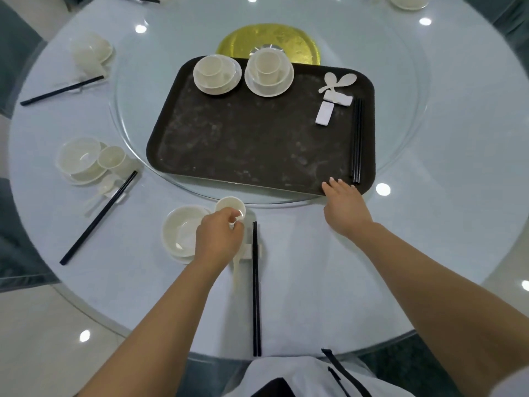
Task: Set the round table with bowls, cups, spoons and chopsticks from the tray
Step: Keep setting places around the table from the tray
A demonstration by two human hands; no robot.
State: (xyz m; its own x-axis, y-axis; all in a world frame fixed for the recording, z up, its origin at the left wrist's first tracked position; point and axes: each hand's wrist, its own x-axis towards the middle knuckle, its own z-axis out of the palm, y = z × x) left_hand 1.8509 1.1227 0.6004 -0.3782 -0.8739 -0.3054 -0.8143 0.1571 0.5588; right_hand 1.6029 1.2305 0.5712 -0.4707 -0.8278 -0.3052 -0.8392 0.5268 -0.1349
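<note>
brown tray (257, 144) holds two bowl-and-cup stacks; left hand (219, 239) pinches cup (229, 206), right hand (345, 207) fingers straight.

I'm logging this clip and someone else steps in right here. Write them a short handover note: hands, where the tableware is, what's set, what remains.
Left hand: fingers curled on the cup at the nearest setting, beside its bowl.
Right hand: open, fingertips on the near edge of the tray.
Done: the nearest place has bowl, cup, spoon and chopsticks; two settings on the left look laid too.
Left on the tray: two bowl-and-cup stacks, two spoons, white rests, black chopsticks.
Next: probably lay those at further places.
</note>
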